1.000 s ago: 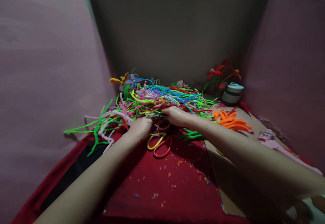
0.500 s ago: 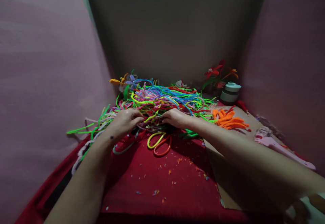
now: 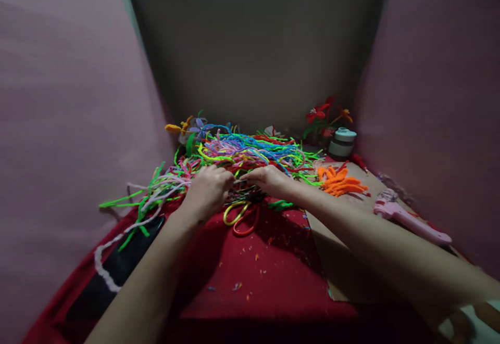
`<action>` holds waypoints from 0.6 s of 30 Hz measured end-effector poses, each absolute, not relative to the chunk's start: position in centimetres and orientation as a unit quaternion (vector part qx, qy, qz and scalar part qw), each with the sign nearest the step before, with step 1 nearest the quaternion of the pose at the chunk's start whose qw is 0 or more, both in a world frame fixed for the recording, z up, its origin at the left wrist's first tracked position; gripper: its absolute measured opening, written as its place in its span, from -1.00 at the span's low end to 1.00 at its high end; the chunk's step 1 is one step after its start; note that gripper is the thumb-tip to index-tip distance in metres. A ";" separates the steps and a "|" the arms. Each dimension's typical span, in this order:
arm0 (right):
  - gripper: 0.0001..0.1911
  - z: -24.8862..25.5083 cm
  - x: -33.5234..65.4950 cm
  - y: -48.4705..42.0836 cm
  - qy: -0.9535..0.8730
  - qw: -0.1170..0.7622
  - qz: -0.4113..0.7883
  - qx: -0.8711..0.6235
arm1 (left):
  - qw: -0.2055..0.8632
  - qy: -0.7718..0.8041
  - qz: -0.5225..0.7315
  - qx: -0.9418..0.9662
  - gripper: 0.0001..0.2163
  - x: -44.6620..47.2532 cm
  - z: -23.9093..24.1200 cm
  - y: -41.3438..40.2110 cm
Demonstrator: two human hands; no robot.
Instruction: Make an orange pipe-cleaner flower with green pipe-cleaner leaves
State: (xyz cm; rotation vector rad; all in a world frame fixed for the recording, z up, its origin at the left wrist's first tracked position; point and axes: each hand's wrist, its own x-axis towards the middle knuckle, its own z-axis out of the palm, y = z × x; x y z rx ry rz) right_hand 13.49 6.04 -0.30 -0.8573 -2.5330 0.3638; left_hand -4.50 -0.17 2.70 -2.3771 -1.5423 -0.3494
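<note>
Both hands are at the near edge of a heap of multicoloured pipe cleaners (image 3: 258, 146). My left hand (image 3: 211, 188) is closed, knuckles up, its fingertips turned toward the other hand. Just to the right, my right hand (image 3: 269, 180) has thumb and fingers pinched together, pointing left. A thin pale piece shows between the fingertips of both hands; its kind is too small to make out. Just below the hands lie a yellow loop (image 3: 234, 214) and a red loop (image 3: 248, 224), like scissor handles, their upper part hidden near the heap.
Orange pipe-cleaner petals (image 3: 339, 180) lie on a cardboard sheet (image 3: 324, 250) at right, near a pink glue gun (image 3: 414, 221). Behind stand a lidded jar (image 3: 342, 142) and red flowers (image 3: 320, 112). A dark flat object (image 3: 128, 260) is at left. Scraps dot the red cloth (image 3: 222, 302).
My left hand has moved right, close to my right hand, and its fingers have closed. The view has shifted slightly, showing more of the dark flat object and the white strand over it.
</note>
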 end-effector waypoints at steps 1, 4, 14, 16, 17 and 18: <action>-0.67 -0.3 13.6 5.8 -0.915 0.227 0.105 -0.316 | 0.108 -0.542 -0.145 -0.820 -0.74 -4.3 2.8 -0.3; -0.68 -0.6 13.7 5.0 -0.918 0.235 0.011 -0.319 | -0.007 -0.555 -0.171 -0.814 -0.72 -3.6 3.0 -0.7; -0.78 -0.6 16.3 4.1 -0.845 0.435 0.070 -0.304 | -0.285 -0.564 -0.270 -0.727 -0.73 -5.3 3.5 -1.5; -0.66 -0.5 17.3 4.0 -0.779 0.513 0.181 -0.311 | -0.344 -0.569 -0.293 -0.687 -0.74 -5.5 3.5 -1.5; -0.60 -0.6 17.7 3.9 -0.726 0.550 0.264 -0.317 | -0.365 -0.569 -0.306 -0.670 -0.75 -5.5 3.3 -1.5; -0.56 -0.8 17.9 3.9 -0.664 0.572 0.356 -0.324 | -0.382 -0.567 -0.319 -0.657 -0.76 -5.3 3.1 -1.3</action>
